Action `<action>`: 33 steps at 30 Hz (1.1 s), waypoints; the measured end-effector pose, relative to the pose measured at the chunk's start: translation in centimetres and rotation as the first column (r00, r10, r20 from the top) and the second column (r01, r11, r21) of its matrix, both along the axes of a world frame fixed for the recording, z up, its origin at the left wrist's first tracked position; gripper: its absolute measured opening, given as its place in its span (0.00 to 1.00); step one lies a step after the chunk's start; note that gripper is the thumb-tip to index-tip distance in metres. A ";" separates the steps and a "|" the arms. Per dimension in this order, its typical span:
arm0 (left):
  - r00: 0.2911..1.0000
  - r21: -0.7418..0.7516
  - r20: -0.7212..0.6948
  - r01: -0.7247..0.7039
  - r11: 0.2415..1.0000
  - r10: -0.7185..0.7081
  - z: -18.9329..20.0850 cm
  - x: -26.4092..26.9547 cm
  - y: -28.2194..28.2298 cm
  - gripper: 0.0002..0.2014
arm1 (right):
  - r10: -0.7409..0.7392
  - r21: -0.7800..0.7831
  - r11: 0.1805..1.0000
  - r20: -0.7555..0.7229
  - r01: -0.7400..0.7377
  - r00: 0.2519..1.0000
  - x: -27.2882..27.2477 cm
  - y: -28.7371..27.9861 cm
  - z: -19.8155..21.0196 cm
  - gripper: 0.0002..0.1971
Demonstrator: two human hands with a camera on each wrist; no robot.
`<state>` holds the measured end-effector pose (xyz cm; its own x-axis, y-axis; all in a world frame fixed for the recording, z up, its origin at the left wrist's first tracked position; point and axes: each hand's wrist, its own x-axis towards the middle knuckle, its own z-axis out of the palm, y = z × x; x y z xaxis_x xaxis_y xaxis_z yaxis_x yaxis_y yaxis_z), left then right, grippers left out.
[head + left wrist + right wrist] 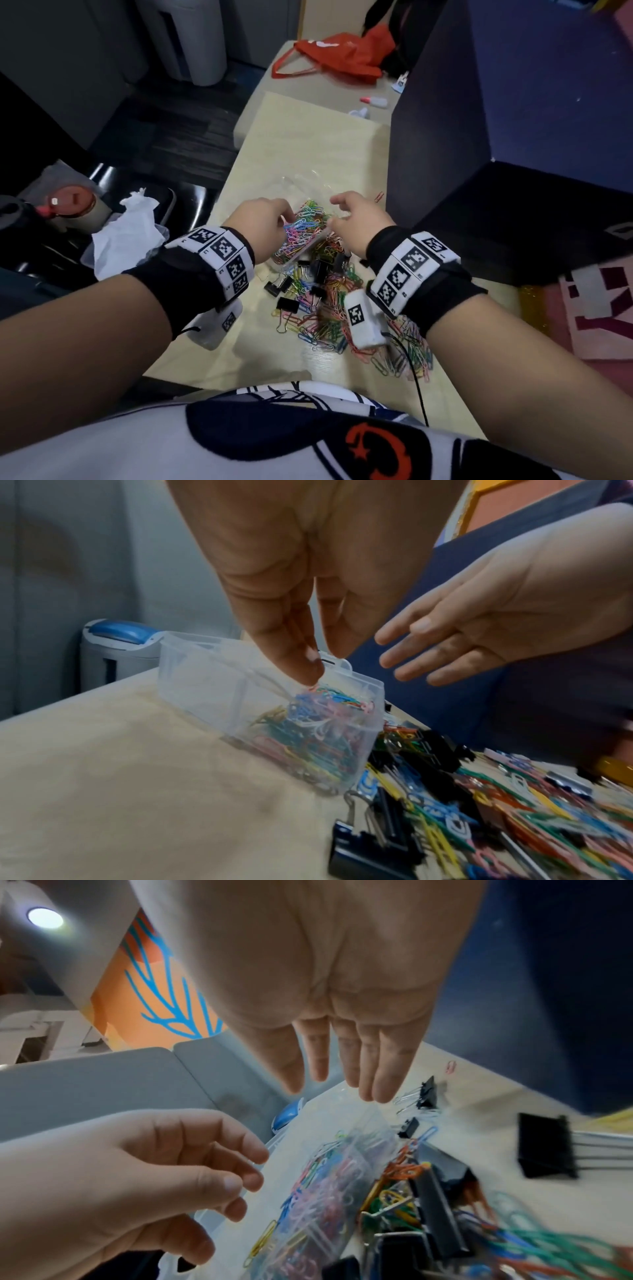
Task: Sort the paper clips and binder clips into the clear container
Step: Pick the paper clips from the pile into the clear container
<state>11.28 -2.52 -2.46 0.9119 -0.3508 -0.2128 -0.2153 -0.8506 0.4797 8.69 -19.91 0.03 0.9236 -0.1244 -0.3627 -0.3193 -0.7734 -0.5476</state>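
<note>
Table [308, 144]: pale wood top, carrying all the items below.

Clear container [212, 680]: thin see-through plastic box with inner dividers, resting tilted on the table at the far edge of the loose heap. The near compartment holds a thick tangle of coloured paper clips; the far compartment looks bare. Probably light, slick-walled and easy to tip; best steadied by a side wall or the rim.

Paper clips [394, 356]: a wide, many-coloured scatter on the table just near of the container, under the wrists. Light and wiry, likely to snag together; gather by pinch or small scoop.

Binder clips [287, 304]: black, mixed through the heap, none seen in the container. Stiff, heavier, easy to take by the body or wire handles.

Left hand [294, 588]: fingertips bunched, dipped into the clip-filled compartment; whether they pinch a clip cannot be told.

Right hand [342, 993]: fingers straight and spread, holding nothing, hovering just beside the container.
</note>
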 end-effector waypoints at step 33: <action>0.675 0.478 -0.061 0.667 0.572 -0.736 -2.2 -10.6 -16.2 0.33 | -0.215 -0.402 0.912 -0.314 0.075 0.925 -17.7 -11.5 -4.2 0.12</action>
<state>0.70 -18.74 -4.64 0.4489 -0.7943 -0.4094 -0.8643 -0.5023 0.0269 -9.00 -31.42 -4.20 0.7097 -0.4382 -0.5516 -0.5576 -0.8280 -0.0598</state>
